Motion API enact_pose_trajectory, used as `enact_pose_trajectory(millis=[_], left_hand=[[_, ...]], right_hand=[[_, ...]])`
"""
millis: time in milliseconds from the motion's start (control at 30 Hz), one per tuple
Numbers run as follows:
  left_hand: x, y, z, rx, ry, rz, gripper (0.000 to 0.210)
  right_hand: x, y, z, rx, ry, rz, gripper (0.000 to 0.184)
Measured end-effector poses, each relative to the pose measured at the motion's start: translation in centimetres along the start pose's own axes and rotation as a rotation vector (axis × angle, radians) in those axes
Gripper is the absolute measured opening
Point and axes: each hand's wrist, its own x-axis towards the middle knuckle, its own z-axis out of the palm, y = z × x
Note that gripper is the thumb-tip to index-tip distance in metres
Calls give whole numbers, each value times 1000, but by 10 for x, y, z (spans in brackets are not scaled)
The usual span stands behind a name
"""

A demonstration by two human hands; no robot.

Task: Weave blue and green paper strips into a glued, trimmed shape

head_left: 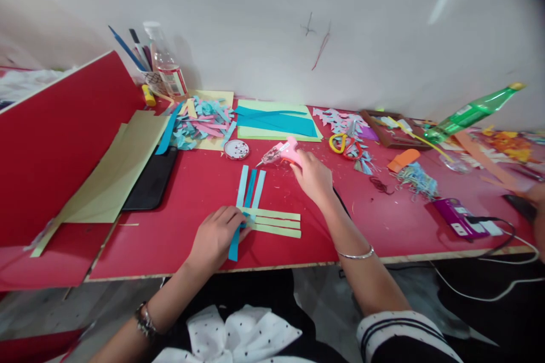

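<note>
My left hand [218, 233] presses down on crossed paper strips on the red table [179, 249]: blue strips [251, 186] running away from me, pale green strips [276, 222] lying across them. My right hand [313, 177] grips a pink glue gun [284, 152], its nozzle pointing left, just beyond the strips' far ends.
Sheets of green and blue paper [276, 122] lie behind. A heap of cut scraps [204, 122], a small round tin [237, 149], scissors [344, 144], a black phone [151, 178], a green bottle [472, 113], a purple device with a cable [462, 218] and a red board [55, 142] surround the spot.
</note>
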Motion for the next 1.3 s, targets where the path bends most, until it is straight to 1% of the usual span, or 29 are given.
enact_pose_trajectory(millis=[133,200,267,333,400,533,667,767,867,933,1000,1067,1100,1133,1167,1233,1267,1300], left_hand=[[0,0,-1,-8,12,14,14],[-1,-1,0,-28,37,-2,16],[-2,-2,2,-67,71,-45,30],[-4,-3,5,-115,100,-89,45],[-5,-4,7,-135,116,-120,47],[-5,-4,9,-101,114,-134,30],[-3,-4,9,-63,117,-134,26],[-2,-4,7,-41,66,-92,19],[0,-4,5,-27,40,-52,10],[1,-3,3,-30,32,-41,10],[1,-2,2,-39,26,-34,11],[1,-1,2,-34,29,-32,12],[1,-1,2,-27,33,-30,12],[0,-1,2,-20,35,-29,12],[0,-1,2,-12,34,-28,12],[0,0,2,2,26,-26,12],[0,0,2,9,21,-24,13],[0,0,2,18,15,-23,13]], right_hand=[[5,21,3,23,50,232,45],[6,36,6,6,4,317,45],[3,50,10,-23,-60,360,41],[0,59,14,-43,-93,377,39],[-3,63,18,-49,-95,380,40],[-4,63,24,-42,-88,376,40],[-4,63,26,-30,-75,373,41],[-5,63,25,-20,-65,374,42],[-5,62,20,-9,-49,383,41],[-7,59,13,-10,-31,396,40],[-10,53,4,-16,55,403,37],[-17,41,-4,27,183,349,31],[-22,33,-8,89,221,279,27],[-27,23,-11,179,215,172,25],[-33,13,-13,292,159,26,24],[-44,-9,-14,475,-63,-303,26],[-49,-19,-13,523,-135,-414,27],[-53,-28,-12,548,-180,-496,27]])
